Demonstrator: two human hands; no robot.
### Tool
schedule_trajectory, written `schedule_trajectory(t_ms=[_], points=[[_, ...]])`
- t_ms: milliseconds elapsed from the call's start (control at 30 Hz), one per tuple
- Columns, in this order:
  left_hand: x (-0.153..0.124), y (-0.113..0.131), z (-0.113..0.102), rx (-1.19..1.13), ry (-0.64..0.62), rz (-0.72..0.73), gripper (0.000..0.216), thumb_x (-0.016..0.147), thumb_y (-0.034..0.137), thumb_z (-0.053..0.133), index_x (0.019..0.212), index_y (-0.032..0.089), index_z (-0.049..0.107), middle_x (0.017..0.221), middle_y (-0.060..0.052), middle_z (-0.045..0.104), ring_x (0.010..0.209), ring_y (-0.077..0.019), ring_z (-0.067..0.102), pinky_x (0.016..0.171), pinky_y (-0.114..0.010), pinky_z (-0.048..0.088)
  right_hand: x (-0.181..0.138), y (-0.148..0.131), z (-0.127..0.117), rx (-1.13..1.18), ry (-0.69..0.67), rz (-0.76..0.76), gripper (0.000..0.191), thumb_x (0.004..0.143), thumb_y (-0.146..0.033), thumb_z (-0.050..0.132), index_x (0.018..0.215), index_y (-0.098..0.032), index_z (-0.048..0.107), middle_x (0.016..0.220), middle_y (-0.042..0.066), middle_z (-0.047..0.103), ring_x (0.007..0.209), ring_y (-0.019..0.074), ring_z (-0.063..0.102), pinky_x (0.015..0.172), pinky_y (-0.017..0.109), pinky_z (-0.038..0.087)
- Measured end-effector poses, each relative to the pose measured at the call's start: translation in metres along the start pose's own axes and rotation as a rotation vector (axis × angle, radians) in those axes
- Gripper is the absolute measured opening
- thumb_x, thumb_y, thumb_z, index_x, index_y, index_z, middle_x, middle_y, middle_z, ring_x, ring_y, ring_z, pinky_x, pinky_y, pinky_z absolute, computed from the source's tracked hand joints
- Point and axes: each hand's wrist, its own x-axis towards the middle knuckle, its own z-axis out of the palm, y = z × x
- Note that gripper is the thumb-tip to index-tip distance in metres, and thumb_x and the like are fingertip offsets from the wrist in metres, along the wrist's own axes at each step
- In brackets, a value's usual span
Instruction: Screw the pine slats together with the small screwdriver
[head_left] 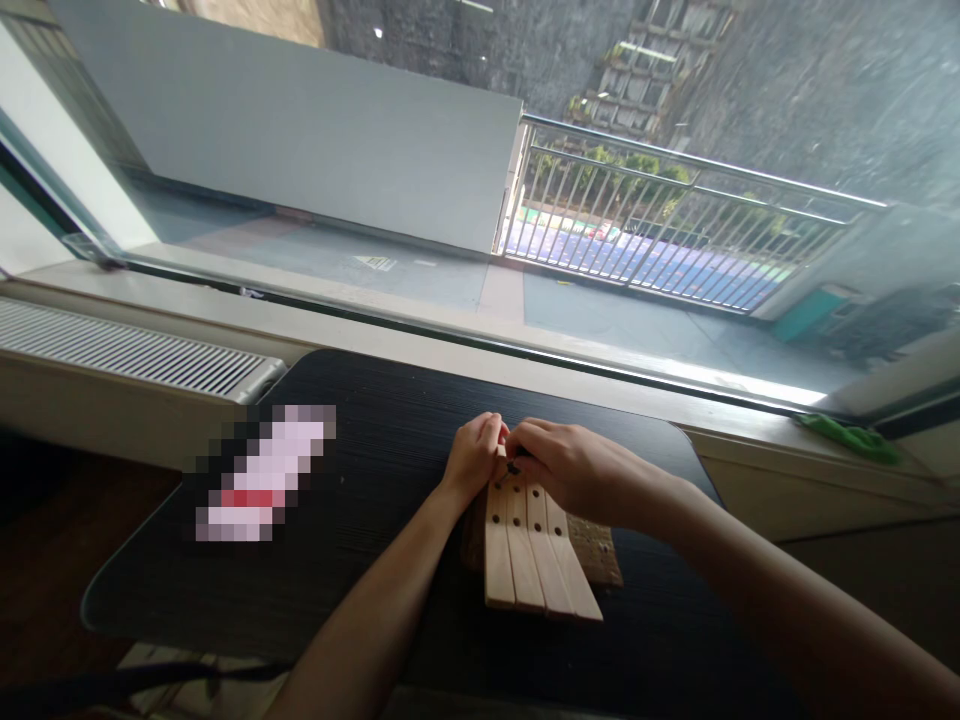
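Note:
Several pale wooden slats (536, 570) lie side by side, fanning apart at the near end. Dark round holes run across them in rows. My left hand (472, 458) is closed around their far left edge, fingers curled. My right hand (574, 468) is bent over the far end, thumb and fingers pinched together. By its fingertips shows a small dark thing (513, 467), thin like a bit of cord, too small to name. The slats rest over a brown, rough-textured block or mat (598, 552), partly covered by them. My fingers hide the slats' far ends.
The slats are on a black table (375, 450) with rounded corners. A blurred pink and red item (262, 475) lies on its left side. Beyond are a window sill (420, 350), a white radiator (142, 345), and a green cloth (847, 438) at right.

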Motion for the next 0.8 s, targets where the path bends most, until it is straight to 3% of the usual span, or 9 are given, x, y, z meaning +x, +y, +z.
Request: schedule_trajectory(t_ms=[267, 533, 800], points=[[0.000, -0.001, 0.000, -0.022, -0.012, -0.034, 0.033, 0.088, 0.036, 0.038, 0.063, 0.020, 0.051, 0.061, 0.001, 0.054, 0.060, -0.0147, 0.050, 0.059, -0.028, 0.037, -0.006, -0.002, 0.003, -0.115, -0.014, -0.104, 0.010, 0.092, -0.011, 0.047, 0.093, -0.015, 0.057, 0.083, 0.003, 0.060, 0.059, 0.0112, 0.043, 0.053, 0.029, 0.027], [0.000, -0.001, 0.000, 0.007, -0.015, -0.033, 0.033, 0.089, 0.035, 0.037, 0.063, 0.020, 0.052, 0.061, 0.001, 0.055, 0.060, -0.0144, 0.051, 0.059, -0.027, 0.037, -0.007, -0.003, 0.003, -0.212, -0.031, -0.105, 0.015, 0.094, -0.014, 0.043, 0.100, -0.015, 0.056, 0.087, 0.005, 0.063, 0.060, 0.0125, 0.048, 0.053, 0.030, 0.028], [0.000, -0.007, 0.001, -0.030, 0.002, 0.016, 0.033, 0.089, 0.033, 0.040, 0.062, 0.020, 0.051, 0.060, 0.001, 0.057, 0.060, -0.0151, 0.052, 0.060, -0.028, 0.038, 0.006, -0.005, -0.013, -0.144, -0.117, -0.091, 0.016, 0.084, -0.014, 0.045, 0.096, -0.016, 0.057, 0.086, 0.005, 0.066, 0.061, 0.0132, 0.049, 0.056, 0.030, 0.029]])
